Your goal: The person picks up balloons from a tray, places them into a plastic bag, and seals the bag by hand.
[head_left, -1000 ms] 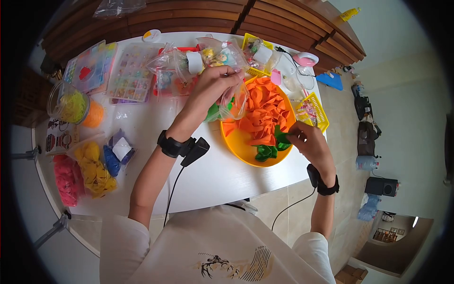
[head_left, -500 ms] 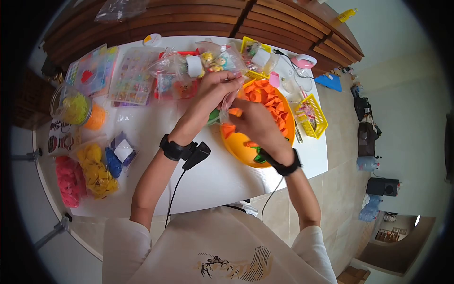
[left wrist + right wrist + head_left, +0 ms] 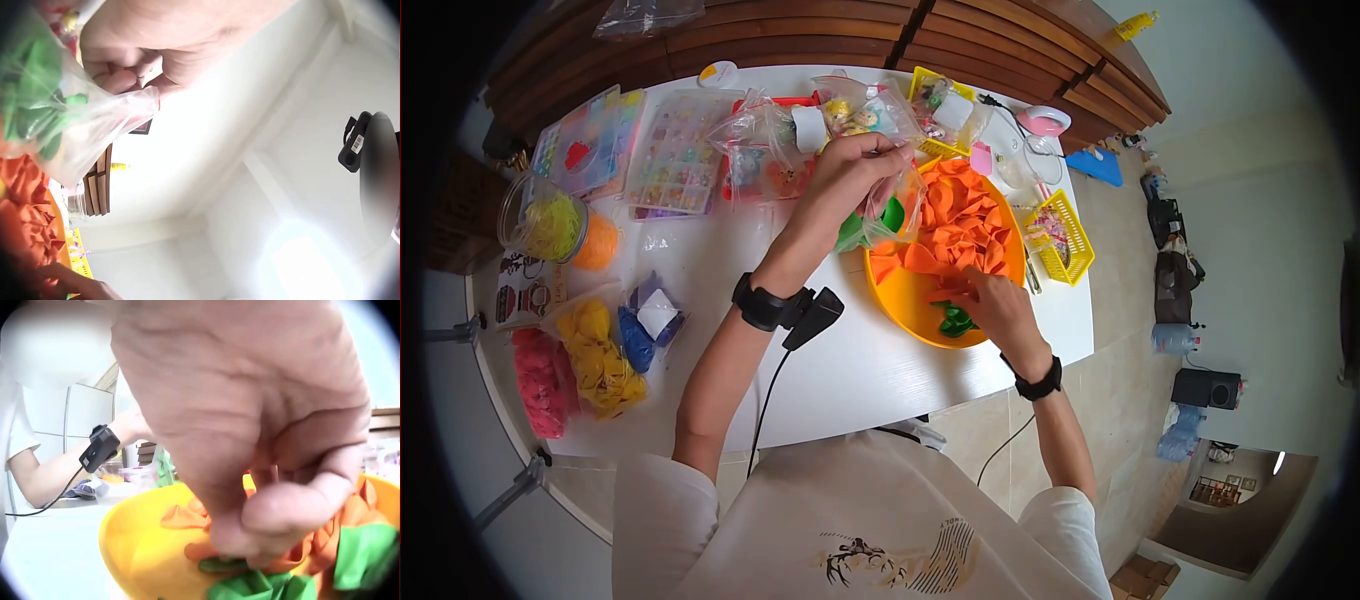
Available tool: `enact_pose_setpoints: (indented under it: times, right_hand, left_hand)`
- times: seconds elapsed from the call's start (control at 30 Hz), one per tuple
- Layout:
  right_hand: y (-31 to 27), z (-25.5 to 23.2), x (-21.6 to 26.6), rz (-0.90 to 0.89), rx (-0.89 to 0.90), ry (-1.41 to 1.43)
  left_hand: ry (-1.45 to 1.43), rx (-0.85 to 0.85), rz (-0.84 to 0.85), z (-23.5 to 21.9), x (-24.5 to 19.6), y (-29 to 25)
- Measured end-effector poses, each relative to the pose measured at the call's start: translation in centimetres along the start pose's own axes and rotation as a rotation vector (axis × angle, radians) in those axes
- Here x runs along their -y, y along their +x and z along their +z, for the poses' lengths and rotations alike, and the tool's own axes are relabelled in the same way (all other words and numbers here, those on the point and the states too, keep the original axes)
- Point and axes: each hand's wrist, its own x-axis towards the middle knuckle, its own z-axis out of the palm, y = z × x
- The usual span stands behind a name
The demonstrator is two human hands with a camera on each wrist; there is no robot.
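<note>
My left hand (image 3: 845, 180) pinches the top of a clear plastic bag (image 3: 897, 212) above the table, beside a yellow bowl (image 3: 890, 305). Green balloons (image 3: 37, 94), limp and uninflated, show through the bag in the left wrist view. Orange balloons (image 3: 970, 225) fill much of the bowl, and a few green balloons (image 3: 262, 587) lie near its front. Down in the bowl, my right hand (image 3: 1003, 310) has thumb and fingertips together on a green balloon (image 3: 220, 566), next to an orange one; the fingers hide part of both.
Bags of pink (image 3: 545, 380), yellow (image 3: 600, 355) and blue (image 3: 638, 335) pieces lie at the left. Behind them stand a jar (image 3: 550, 225) and bead boxes (image 3: 685, 150). Yellow baskets (image 3: 1075, 240) flank the bowl, and more filled bags (image 3: 865, 105) line the back.
My right hand carried a green balloon from the bowl's right side to the bag, then came back down into the bowl without it. The left hand keeps holding the bag.
</note>
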Motion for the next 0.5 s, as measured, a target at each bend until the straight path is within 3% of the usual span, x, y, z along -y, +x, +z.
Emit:
enact_pose_setpoints:
  times: [0.1, 0.2, 0.27, 0.33, 0.4, 0.43, 0.5]
  right_hand:
    - [0.9, 0.0, -1.7, -0.059, -0.048, 0.045]
    - [1.7, -1.4, -2.0, 0.044, -0.063, 0.143]
    - [2.0, -2.0, -1.5, 0.074, -0.328, 0.029]
    - [1.5, -2.2, -0.8, 0.102, -0.276, 0.03]
    - [0.5, -1.7, -0.1, 0.047, -0.008, 0.033]
    - [0.1, -1.0, 0.0, 0.12, 0.121, 0.043]
    - [-0.6, 1.1, -0.7, 0.053, 0.058, 0.049]
  left_hand:
    - [0.022, -0.001, -0.002, -0.1, -0.3, -0.2]
    - [0.049, -0.01, 0.019, -0.4, -0.1, 0.0]
    - [0.043, -0.002, 0.016, -0.3, -0.2, -0.1]
    - [0.039, -0.004, 0.017, -0.3, -0.3, 0.0]
    - [0.042, 0.001, 0.011, -0.5, 0.0, 0.1]
    - [0.041, -0.002, 0.01, -0.6, 0.0, 0.0]
    - [0.039, -0.004, 0.016, -0.5, 0.1, 0.1]
